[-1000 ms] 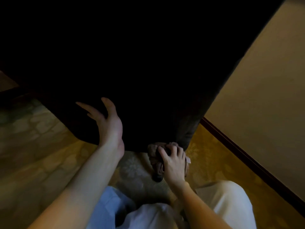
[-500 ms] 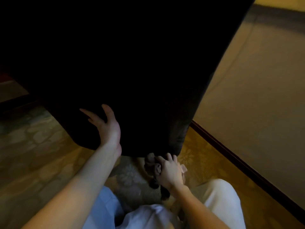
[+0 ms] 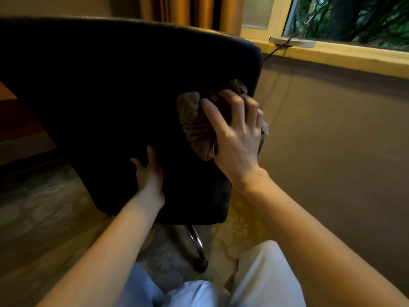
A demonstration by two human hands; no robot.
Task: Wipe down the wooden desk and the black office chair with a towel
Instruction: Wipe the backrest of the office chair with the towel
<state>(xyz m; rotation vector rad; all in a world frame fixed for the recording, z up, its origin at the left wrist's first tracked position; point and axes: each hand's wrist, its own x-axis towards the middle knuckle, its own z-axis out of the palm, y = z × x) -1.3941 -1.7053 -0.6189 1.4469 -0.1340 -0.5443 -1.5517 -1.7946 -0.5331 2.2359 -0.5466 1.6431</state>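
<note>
Head view: mid chair-wipe, the right hand [image 3: 236, 138] clutches the bunched towel [image 3: 194, 125] against the black office chair [image 3: 110, 96] near its right edge, the left hand [image 3: 149, 173] braces it flat-fingered; next, I judge, sweep firmly leftward.

Open gap right of chair back [image 3: 110, 96], toward wall [image 3: 332, 151]. Chrome leg [image 3: 195, 240] obstructs the space beneath.

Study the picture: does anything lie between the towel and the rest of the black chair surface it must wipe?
Only the left hand, resting on the chair below and left of the towel. The right hand holds the towel against the chair's right edge; nothing else shows.
</note>
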